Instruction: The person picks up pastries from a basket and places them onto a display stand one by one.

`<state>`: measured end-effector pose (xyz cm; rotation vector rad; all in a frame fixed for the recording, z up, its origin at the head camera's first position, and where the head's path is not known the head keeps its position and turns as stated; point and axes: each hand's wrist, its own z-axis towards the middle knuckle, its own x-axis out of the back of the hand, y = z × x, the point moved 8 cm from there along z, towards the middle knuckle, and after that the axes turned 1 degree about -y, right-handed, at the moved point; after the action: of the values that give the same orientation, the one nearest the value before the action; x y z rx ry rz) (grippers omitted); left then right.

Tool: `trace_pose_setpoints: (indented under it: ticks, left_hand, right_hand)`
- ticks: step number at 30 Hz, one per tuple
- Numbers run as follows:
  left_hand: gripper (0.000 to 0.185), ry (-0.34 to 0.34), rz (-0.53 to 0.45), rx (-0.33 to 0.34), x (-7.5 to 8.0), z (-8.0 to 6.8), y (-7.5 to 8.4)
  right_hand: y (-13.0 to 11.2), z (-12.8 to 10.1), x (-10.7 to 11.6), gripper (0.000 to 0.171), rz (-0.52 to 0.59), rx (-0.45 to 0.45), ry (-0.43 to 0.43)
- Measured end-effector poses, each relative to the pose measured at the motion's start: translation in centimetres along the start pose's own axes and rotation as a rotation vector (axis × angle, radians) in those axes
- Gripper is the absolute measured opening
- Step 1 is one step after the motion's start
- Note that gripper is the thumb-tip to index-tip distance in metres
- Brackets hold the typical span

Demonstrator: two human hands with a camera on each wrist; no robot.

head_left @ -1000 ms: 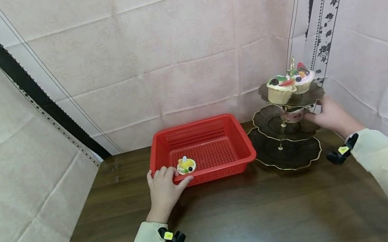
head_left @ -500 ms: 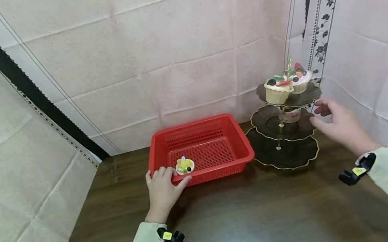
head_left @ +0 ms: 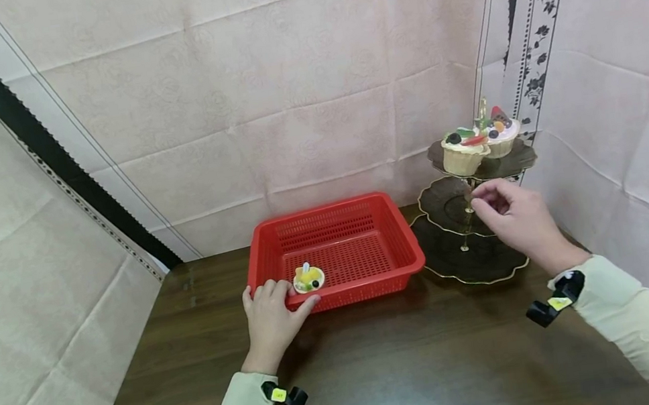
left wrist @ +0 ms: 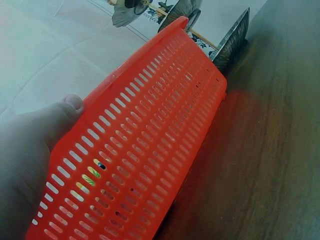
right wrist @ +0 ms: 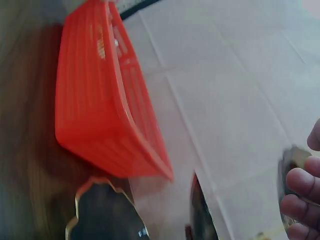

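My left hand (head_left: 272, 320) grips the near left rim of a red plastic basket (head_left: 371, 286); in the left wrist view the thumb (left wrist: 72, 105) lies against the rim. Inside the basket, near that hand, sits a toy cupcake (head_left: 309, 278) with yellow topping. My right hand (head_left: 521, 219) hovers in front of a dark three-tier cake stand (head_left: 478, 263), fingers loosely bent with nothing seen between them. It covers part of the middle tier, hiding the cupcake there. Two fruit-topped cupcakes, one cream (head_left: 461, 155) and one pinkish (head_left: 504, 140), stand on the top tier.
The basket and stand share a dark wooden table (head_left: 382, 371), the stand just right of the basket. Pale cloth walls (head_left: 287, 99) rise behind and to both sides. The stand's scalloped, gold-edged tiers stick out near the right hand.
My right hand first touched the middle-tier cupcake, drew back to the right with nothing held, then swung left across the front of the stand. My left hand stays on the basket.
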<state>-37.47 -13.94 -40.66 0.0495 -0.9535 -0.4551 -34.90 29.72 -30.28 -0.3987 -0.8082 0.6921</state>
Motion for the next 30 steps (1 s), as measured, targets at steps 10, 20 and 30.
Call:
trace_pose_setpoints:
  ticks: [10, 20, 30]
  left_hand:
    - [0.049, -0.001, 0.002, -0.008, -0.2, -0.1, -0.2]
    - [0.04, -0.056, 0.009, -0.043, -0.3, -0.1, 0.0]
    - [0.041, -0.066, 0.011, -0.042, -0.3, 0.0, -0.1]
  right_hand:
    - [-2.6, 0.7, -5.9, 0.011, 0.057, 0.034, -0.133]
    - [-5.1, 2.0, -12.9, 0.02, 0.177, -0.003, -0.349]
    - [-6.8, 2.4, -19.5, 0.032, 0.211, -0.043, -0.5]
